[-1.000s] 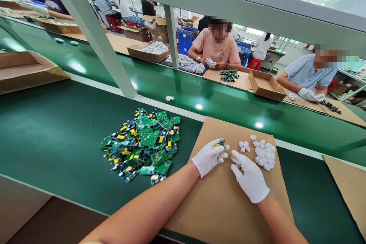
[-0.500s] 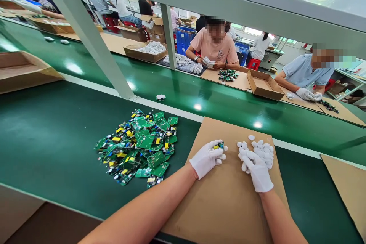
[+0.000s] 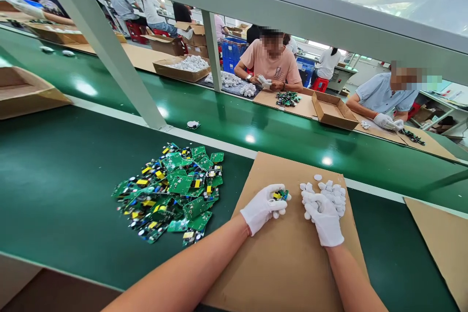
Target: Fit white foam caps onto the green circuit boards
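In a white glove, my left hand (image 3: 266,207) is closed around a small circuit board (image 3: 281,195), whose green edge and yellow part show between thumb and fingers. My right hand (image 3: 323,217), gloved too, is at the near left side of a heap of small white pieces (image 3: 335,195). Its fingers are curled toward the thumb; what lies between them blends with the white glove and cannot be made out. Both hands are above a brown cardboard sheet (image 3: 285,268). Left of the sheet lies a pile of green circuit boards (image 3: 179,184) with yellow, blue and black parts.
Beyond the work surface runs a green conveyor belt (image 3: 226,129) carrying a white round piece (image 3: 193,125). A slanted metal post (image 3: 117,53) rises at the left. A cardboard tray (image 3: 29,92) stands far left. Across the belt, people work beside trays (image 3: 334,112) and heaps.
The board in my left hand has turned and shows more of its yellow and green. My right hand has curled its fingers more at the white heap. The view has shifted slightly.
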`<control>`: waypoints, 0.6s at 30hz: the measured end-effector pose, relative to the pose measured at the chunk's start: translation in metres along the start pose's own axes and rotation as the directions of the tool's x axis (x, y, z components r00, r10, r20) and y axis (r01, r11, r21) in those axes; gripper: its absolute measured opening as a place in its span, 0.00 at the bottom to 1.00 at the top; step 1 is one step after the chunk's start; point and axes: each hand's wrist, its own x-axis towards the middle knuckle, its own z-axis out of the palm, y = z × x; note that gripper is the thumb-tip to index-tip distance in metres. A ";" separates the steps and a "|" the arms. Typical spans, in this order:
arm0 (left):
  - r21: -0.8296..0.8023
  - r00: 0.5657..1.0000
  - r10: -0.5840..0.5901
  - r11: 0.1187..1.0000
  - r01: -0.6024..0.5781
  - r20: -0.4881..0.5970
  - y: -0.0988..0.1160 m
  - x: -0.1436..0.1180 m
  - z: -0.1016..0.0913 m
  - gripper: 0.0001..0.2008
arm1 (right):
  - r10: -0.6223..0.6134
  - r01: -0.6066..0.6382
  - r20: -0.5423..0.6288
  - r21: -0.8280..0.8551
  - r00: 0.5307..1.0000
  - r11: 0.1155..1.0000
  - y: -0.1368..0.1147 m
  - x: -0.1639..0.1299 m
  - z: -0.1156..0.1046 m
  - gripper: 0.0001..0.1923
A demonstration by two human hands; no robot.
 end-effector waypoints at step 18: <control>0.132 0.997 0.054 0.990 -0.047 -0.049 -0.004 -0.002 0.005 0.36 | 0.117 -0.116 0.050 -0.015 0.992 0.993 -0.017 -0.005 -0.003 0.18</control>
